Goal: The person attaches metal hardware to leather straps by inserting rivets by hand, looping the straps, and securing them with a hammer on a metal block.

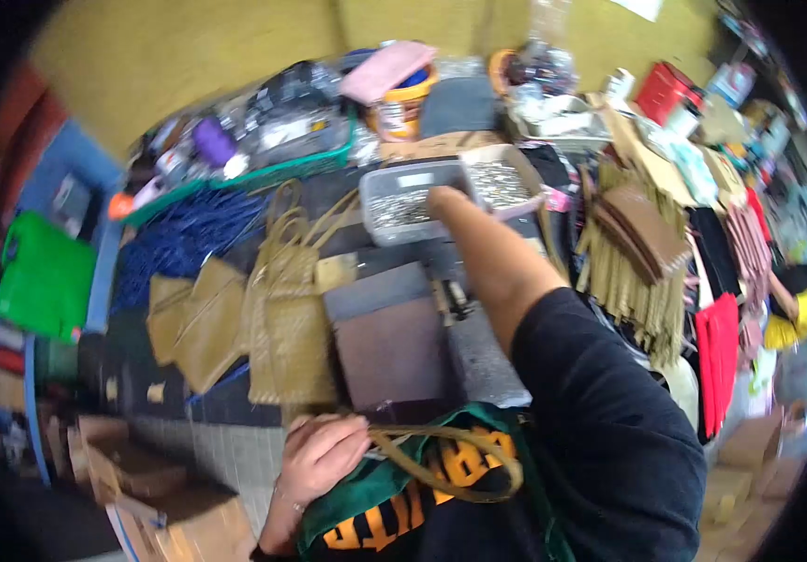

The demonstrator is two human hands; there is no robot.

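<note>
My left hand (324, 454) is closed around one end of a tan strap (483, 494), which loops out to the right in front of my body. With the arm stretched forward, my right hand (441, 202) dips into a clear plastic bin (383, 234) of small metal pieces (399, 208); its fingers are hidden. Beside that bin stands a second container (529, 202), also filled with small metal pieces. Between me and the bins lies a dark brown slab (394, 351) with a greyish upper part. A tan woven bag (291, 347) with handles lies left of the slab.
Tan pieces (202, 323) and a heap of blue strips (188, 239) lie to the left. At the right are bundled tan straps (633, 295) under brown pieces (642, 229). A green-rimmed tray (281, 164) and an orange bucket (403, 112) stand along the wall.
</note>
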